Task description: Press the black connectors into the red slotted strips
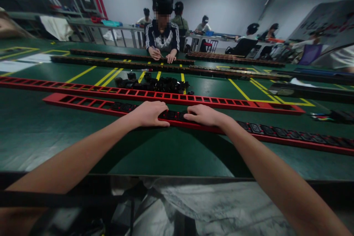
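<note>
A long red strip housing (83, 102) lies across the green table (171, 151) in front of me, with black socket modules (260, 128) seated along its right part. My left hand (151, 114) rests palm down on the strip, fingers pressing on black modules. My right hand (203, 115) presses flat on the strip just to the right of it. Between the two hands a few black modules (174, 114) show in the strip. A second red strip (193, 99) with open slots lies just beyond.
A pile of loose black socket modules (157, 84) sits behind the red strips. Dark strips (124, 63) lie further back, where a person in a dark jacket (162, 37) works opposite me. Coloured wires (322, 117) lie at the right. Other people sit at far tables.
</note>
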A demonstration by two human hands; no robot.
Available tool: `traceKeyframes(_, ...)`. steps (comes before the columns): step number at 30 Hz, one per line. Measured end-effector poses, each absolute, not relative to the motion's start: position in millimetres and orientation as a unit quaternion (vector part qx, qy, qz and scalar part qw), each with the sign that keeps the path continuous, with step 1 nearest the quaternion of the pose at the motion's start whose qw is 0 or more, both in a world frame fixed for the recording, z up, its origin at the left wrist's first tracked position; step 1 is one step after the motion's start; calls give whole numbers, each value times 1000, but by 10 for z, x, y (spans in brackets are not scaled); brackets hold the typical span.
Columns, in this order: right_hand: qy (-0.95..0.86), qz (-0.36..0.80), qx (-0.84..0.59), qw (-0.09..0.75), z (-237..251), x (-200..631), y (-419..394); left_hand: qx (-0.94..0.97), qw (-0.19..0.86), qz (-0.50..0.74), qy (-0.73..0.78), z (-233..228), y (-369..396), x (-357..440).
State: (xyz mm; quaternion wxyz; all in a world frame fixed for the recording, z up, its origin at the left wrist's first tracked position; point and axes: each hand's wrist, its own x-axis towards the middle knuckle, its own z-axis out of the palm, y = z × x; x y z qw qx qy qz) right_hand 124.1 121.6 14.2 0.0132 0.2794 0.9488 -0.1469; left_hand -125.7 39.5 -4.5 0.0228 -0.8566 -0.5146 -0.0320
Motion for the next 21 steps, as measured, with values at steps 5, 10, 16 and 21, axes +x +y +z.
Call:
traceKeyframes(5, 946, -152, 287, 12, 136, 1242, 1215, -855, 22, -38, -517, -52, 392, -1260)
traceKeyframes(10, 947, -151, 282, 11, 126, 1244, 1225, -854, 19, -42, -518, -66, 397, -1265)
traceKeyframes(16, 948, -145, 282, 15, 125, 1239, 1226, -856, 19, -40, -516, -47, 391, -1261)
traceKeyframes(21, 948, -140, 284, 16, 117, 1242, 1225, -855, 8, -52, -516, -47, 382, -1267)
